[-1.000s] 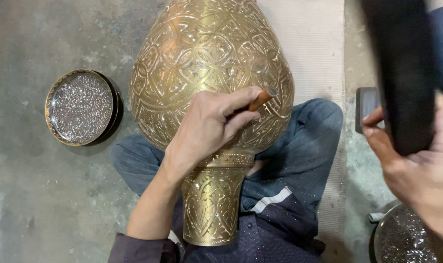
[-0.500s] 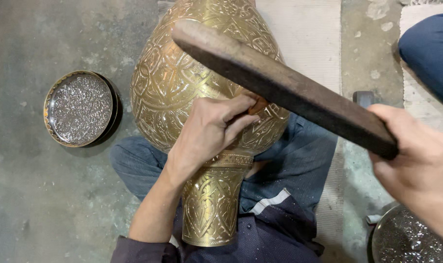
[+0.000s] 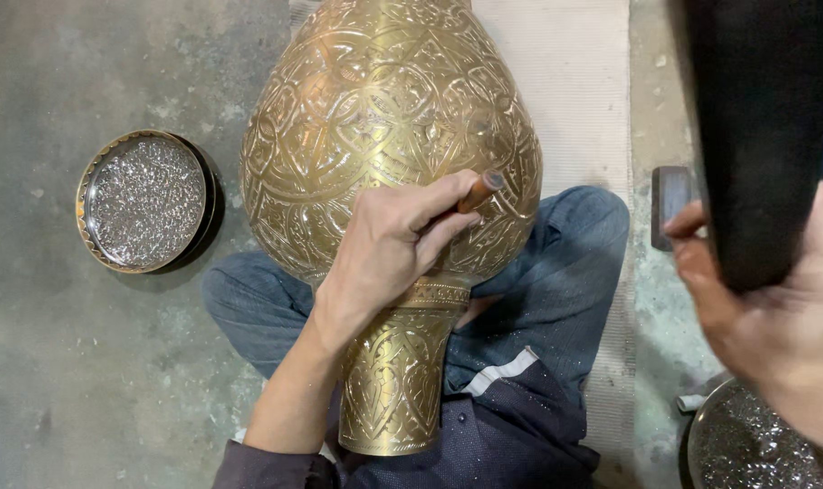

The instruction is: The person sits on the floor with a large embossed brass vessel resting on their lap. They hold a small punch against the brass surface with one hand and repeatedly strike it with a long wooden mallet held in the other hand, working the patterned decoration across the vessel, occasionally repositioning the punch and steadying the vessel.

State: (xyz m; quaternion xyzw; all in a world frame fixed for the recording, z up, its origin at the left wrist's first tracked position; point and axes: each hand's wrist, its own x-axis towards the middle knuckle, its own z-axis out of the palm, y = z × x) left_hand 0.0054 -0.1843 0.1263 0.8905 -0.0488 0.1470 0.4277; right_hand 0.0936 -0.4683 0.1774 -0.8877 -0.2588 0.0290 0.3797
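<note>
Engraved golden brass vase [image 3: 389,154]: your left hand [image 3: 389,244] pinches a copper-tipped chisel [image 3: 478,192] at 3 o'clock; your right hand [image 3: 774,317] seemingly grips a dark wooden mallet [image 3: 760,136]. A glancing blow could skid the chisel and scar the pattern.

Soft even light; blurred dark mallet [image 3: 760,136] close-up.

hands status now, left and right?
Left hand: closed on a small chisel set against the brass vase.
Right hand: closed on a dark wooden mallet, raised.
</note>
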